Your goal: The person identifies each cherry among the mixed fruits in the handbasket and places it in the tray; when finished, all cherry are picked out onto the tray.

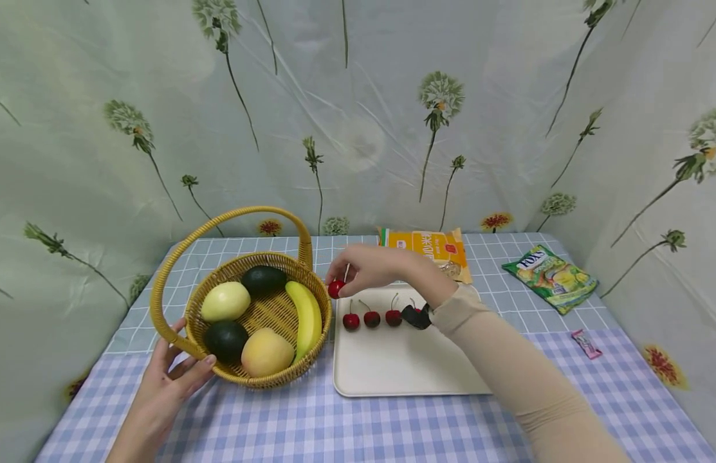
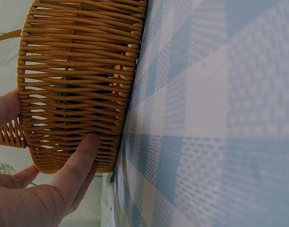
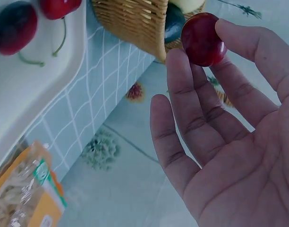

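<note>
My right hand (image 1: 369, 267) pinches a red cherry (image 3: 203, 40) between thumb and fingers, above the tray's back left corner and close to the basket's right side. Several dark red cherries (image 1: 372, 319) with stems lie in a row on the white tray (image 1: 410, 373). To the left stands a yellow wicker basket (image 1: 259, 382) with its handle up. It holds a banana (image 1: 305, 315), a peach (image 1: 267, 352), a pale yellow-green fruit (image 1: 226, 301) and two dark green fruits (image 1: 264, 281). My left hand (image 1: 166, 382) touches the basket's left side, fingers extended against the woven wall.
An orange food packet (image 1: 424, 243) lies behind the tray. Farther right are a green FOX'S candy bag (image 1: 550, 276) and a small pink wrapped sweet (image 1: 586, 344). A checkered cloth (image 1: 276, 424) covers the table, and a dandelion-print curtain (image 1: 369, 116) hangs behind.
</note>
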The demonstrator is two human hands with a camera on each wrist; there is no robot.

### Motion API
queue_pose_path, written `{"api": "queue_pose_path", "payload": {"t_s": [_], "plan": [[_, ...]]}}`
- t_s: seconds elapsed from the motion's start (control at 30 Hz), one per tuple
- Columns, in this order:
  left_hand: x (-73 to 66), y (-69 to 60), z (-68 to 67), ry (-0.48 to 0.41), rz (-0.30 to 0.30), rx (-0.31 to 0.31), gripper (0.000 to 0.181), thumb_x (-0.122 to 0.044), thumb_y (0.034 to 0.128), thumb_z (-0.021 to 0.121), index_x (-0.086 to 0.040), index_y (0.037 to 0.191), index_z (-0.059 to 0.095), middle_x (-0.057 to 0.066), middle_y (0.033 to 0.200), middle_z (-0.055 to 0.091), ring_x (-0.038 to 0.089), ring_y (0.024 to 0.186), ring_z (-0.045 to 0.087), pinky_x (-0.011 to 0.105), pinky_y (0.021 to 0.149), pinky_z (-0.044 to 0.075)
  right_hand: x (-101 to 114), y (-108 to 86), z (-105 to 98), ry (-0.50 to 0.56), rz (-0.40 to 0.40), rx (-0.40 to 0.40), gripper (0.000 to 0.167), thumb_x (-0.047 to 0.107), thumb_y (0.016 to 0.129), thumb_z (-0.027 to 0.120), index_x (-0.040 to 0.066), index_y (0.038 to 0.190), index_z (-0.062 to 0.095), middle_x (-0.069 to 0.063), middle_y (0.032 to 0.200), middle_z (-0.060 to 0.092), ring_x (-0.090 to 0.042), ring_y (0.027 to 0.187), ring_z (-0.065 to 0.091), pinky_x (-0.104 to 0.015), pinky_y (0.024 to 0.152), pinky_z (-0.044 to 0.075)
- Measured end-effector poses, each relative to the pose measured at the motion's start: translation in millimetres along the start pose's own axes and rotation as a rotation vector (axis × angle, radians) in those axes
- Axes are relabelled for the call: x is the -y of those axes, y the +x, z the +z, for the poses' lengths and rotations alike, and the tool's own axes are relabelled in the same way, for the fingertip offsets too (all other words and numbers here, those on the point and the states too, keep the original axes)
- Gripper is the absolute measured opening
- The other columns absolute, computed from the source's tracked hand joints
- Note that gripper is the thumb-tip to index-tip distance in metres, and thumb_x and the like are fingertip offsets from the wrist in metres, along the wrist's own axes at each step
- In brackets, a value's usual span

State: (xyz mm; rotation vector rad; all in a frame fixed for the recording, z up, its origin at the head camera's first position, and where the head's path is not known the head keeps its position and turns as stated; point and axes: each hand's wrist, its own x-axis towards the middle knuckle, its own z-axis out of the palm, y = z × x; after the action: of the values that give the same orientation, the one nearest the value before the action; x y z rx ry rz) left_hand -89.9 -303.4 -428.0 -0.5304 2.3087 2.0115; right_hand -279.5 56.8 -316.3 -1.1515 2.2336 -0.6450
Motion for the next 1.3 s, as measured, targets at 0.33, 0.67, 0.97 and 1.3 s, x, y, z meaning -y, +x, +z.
{"api": "queue_pose_path", "payload": {"t_s": [0.33, 0.67, 0.97, 1.3], "plan": [[-0.7, -1.6, -1.1, -0.002, 0.003, 0.000, 0.106, -0.006, 0.0975, 0.078, -0.033, 0.173, 0.010, 0.008, 0.158, 0.029, -0.012, 0.104, 0.060, 0.019, 0.082, 0.062, -26, -50.1, 6, 0.069, 0.050, -0.104, 0.032, 0.019, 0.101, 0.072, 0.012, 0.132, 0.074, 0.003, 0.117, 0.077, -0.014, 0.107, 0.070, -0.035, 0.102, 0.059], [-0.1, -1.7, -2.4, -0.008, -0.006, 0.006, 0.105, -0.006, 0.0980, 0.078, -0.036, 0.173, 0.010, 0.006, 0.156, 0.030, -0.012, 0.104, 0.060, 0.020, 0.084, 0.063, -61, -103.3, 14, 0.137, 0.128, -0.226, 0.031, 0.017, 0.100, 0.075, 0.008, 0.130, 0.074, -0.002, 0.118, 0.077, -0.018, 0.106, 0.070, -0.040, 0.100, 0.061], [3.3, -2.9, -2.9, -0.047, 0.048, 0.008, 0.104, -0.002, 0.0979, 0.076, -0.031, 0.173, 0.010, 0.001, 0.149, 0.034, -0.009, 0.106, 0.063, 0.021, 0.083, 0.063, -92, -140.9, 25, 0.197, 0.226, -0.301, 0.033, 0.021, 0.100, 0.077, 0.007, 0.130, 0.073, -0.007, 0.122, 0.075, -0.019, 0.105, 0.068, -0.034, 0.096, 0.060], [0.1, -3.2, -0.4, -0.023, 0.027, 0.006, 0.105, -0.005, 0.0983, 0.077, -0.032, 0.173, 0.009, 0.004, 0.153, 0.032, -0.009, 0.106, 0.063, 0.022, 0.084, 0.064, -124, -173.1, 39, 0.170, 0.298, -0.359, 0.034, 0.020, 0.099, 0.078, 0.007, 0.130, 0.073, -0.007, 0.123, 0.076, -0.022, 0.108, 0.068, -0.045, 0.098, 0.062]]}}
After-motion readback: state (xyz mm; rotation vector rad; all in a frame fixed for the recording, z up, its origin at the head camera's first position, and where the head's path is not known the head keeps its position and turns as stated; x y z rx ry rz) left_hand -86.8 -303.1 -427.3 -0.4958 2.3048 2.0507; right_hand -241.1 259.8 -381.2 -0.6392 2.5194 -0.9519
